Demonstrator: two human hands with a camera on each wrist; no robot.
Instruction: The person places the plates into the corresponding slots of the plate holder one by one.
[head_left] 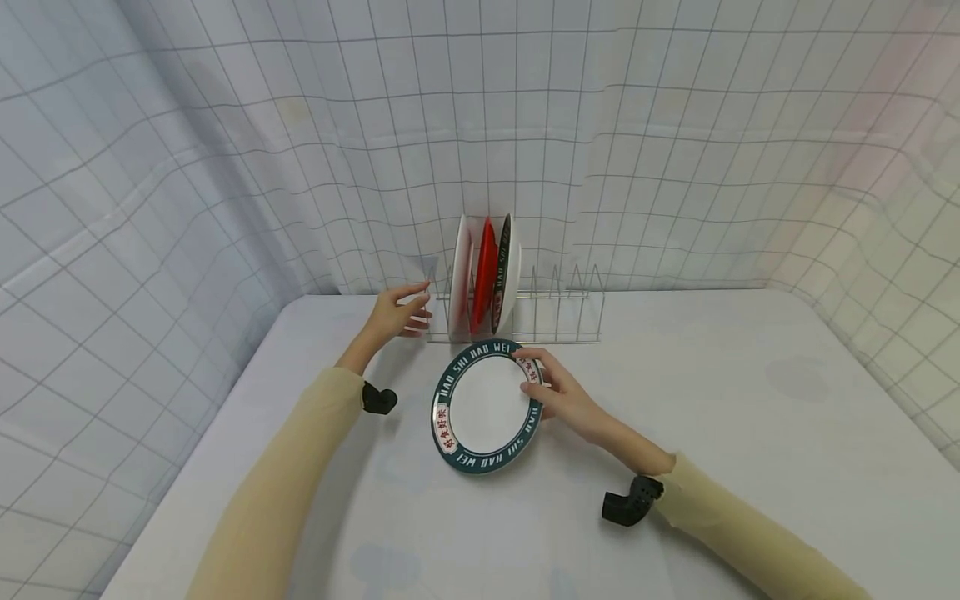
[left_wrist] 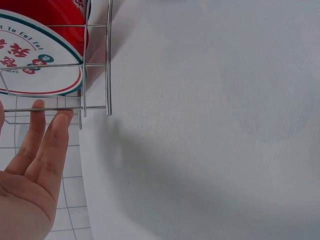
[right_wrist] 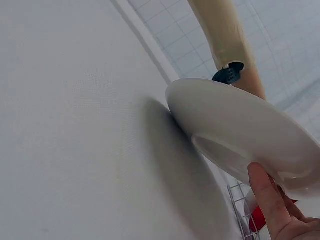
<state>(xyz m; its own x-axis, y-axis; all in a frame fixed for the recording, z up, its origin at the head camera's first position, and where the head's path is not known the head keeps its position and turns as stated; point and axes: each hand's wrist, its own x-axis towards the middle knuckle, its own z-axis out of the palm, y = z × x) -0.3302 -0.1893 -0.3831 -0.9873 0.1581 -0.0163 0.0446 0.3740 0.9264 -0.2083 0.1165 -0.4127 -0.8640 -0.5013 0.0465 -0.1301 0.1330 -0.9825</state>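
Note:
My right hand (head_left: 566, 400) pinches the right side of a white plate (head_left: 489, 404), thumb over the dark green lettered rim and other fingers beneath. In the right wrist view the underside of this plate shows, tilted with its lower edge close to the table. My left hand (head_left: 390, 315) is at the left end of a wire dish rack (head_left: 555, 342), its extended fingertips (left_wrist: 61, 122) right at the rack's wire. Upright in the rack's left part stand a white plate (head_left: 460, 275), a red dish (head_left: 485, 271) and a green-rimmed white dish (head_left: 513, 279).
The rack stands at the back of the white table (head_left: 712, 400), before a grid-patterned white curtain (head_left: 645, 167) that also encloses both sides. Slots in the rack's right part hold no dishes. A black wrist device (head_left: 632, 502) sits at the right sleeve, another (head_left: 379, 399) at the left.

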